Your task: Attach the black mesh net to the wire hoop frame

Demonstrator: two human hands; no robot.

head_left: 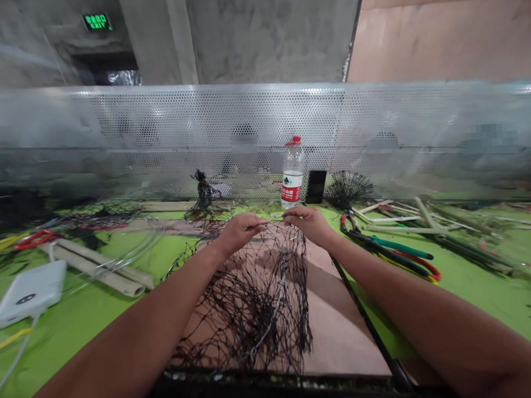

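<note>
Both hands are working at the far edge of a piece of black netting (256, 299). The left hand (240, 229) and right hand (308, 223) are sitting close together, knuckles up, fingers curled down and pinching the top margin of the mesh. The netting is draping from that pinch toward the person, over a brown board (341, 325) that is lying on the green counter (77, 330). A thin pale wire (281, 283) is running down through the mesh.

Handling, as judged: the netting is looking very light, limp and open-weave, bunching darker in the middle. It is likely snagging on fingers and on anything rough, and giving no stiffness of its own. The wire is probably the only firm line in it. The best hold seems to be the edge strands or the wire, pinched, not the loose centre.

Around it: a water bottle (292, 173) is standing just beyond the hands, with a dark upright slab (316, 186) beside it. Coloured-handled tools (400, 256) are lying to the right, pale sticks (99, 268) and a white power bank (29, 293) to the left. A perforated metal screen (262, 134) is closing off the back.

Hard to read: the fingertips are hiding under the hands, so what exactly they are gripping, mesh or wire, is not showing. The near edge of the netting is running into a dark strip at the bottom of the view. The tool heads are blurring into clutter.
</note>
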